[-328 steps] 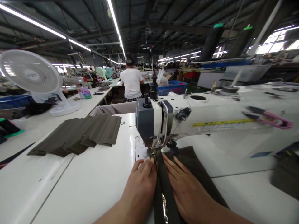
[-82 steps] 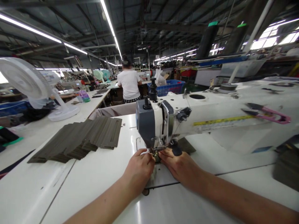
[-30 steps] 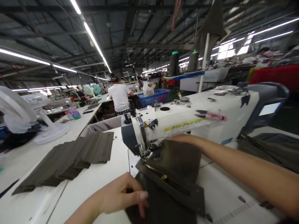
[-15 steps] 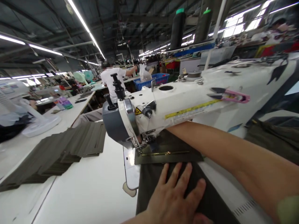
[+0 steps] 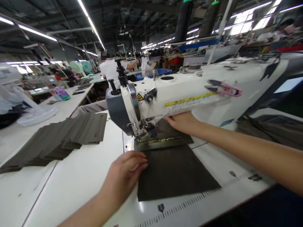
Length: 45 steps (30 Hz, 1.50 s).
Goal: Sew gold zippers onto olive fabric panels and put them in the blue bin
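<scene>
A dark olive fabric panel [image 5: 177,173] lies on the sewing table, its far part under the presser foot of a white sewing machine [image 5: 184,94]. A gold-toothed zipper [image 5: 163,139] runs across the panel just right of the needle. My left hand [image 5: 127,168] is at the panel's left edge, thumb and fingers pinched together on the cloth. Reaching in from the right, my right hand [image 5: 182,121] is beneath the machine's arm, over the far part of the fabric. Most of its fingers are hidden by the machine.
A fanned stack of olive fabric pieces [image 5: 61,138] lies left on the white table. Pink-handled thread snips [image 5: 227,89] rest on the machine. More dark cloth [image 5: 267,129] lies at the right. A person in a white shirt [image 5: 110,70] sits beyond, near a blue crate [image 5: 163,72].
My left hand has gone from lying flat on the panel to pinching its left edge. The right hand has drawn back slightly into view, and the view has shifted.
</scene>
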{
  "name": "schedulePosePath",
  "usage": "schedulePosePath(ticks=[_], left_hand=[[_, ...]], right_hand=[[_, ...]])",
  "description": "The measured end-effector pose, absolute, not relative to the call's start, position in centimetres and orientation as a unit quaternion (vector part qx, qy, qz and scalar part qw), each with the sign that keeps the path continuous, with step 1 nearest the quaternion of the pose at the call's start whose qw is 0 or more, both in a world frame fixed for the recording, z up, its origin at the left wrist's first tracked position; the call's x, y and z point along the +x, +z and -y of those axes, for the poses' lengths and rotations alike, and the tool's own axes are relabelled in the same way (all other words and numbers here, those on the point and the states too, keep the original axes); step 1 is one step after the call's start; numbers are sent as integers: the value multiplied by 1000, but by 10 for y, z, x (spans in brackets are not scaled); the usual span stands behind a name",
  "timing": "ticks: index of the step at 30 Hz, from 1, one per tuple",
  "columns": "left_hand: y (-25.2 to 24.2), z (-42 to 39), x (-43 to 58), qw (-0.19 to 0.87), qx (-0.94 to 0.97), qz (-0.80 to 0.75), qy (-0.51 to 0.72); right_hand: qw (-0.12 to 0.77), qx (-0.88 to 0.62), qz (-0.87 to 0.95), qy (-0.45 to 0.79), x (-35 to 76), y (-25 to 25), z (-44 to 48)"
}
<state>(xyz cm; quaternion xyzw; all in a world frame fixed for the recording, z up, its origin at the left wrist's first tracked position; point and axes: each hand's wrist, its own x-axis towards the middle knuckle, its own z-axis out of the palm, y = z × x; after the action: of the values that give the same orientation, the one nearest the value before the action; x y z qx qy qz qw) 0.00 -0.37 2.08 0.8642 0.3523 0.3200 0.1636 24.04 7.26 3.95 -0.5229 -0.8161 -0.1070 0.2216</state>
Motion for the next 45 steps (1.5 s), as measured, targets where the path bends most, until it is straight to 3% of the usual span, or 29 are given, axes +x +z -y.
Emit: schedulePosePath(ticks=[3, 6, 16, 24, 33, 40, 45], left_hand=[[9, -23, -20, 15, 890, -362, 278], [-1, -40, -22, -55, 912, -311, 262], [1, -32, -13, -38, 878, -375, 294], [0, -31, -11, -57, 896, -361, 252], [13, -34, -10, 14, 875, -423, 236], [8, -30, -9, -68, 911, -360, 191], [7, -28, -7, -116, 913, -355, 165]], right_hand=[[239, -436, 864, -84, 226, 27, -27], [242, -357, 900, -61, 206, 10, 6], [93, -499, 862, -8, 166, 17, -11], [119, -461, 879, 24, 172, 5, -12], [109, -488, 866, 15, 168, 11, -14], [142, -425, 894, 0, 174, 3, -12], [224, -391, 887, -99, 174, -1, -12]])
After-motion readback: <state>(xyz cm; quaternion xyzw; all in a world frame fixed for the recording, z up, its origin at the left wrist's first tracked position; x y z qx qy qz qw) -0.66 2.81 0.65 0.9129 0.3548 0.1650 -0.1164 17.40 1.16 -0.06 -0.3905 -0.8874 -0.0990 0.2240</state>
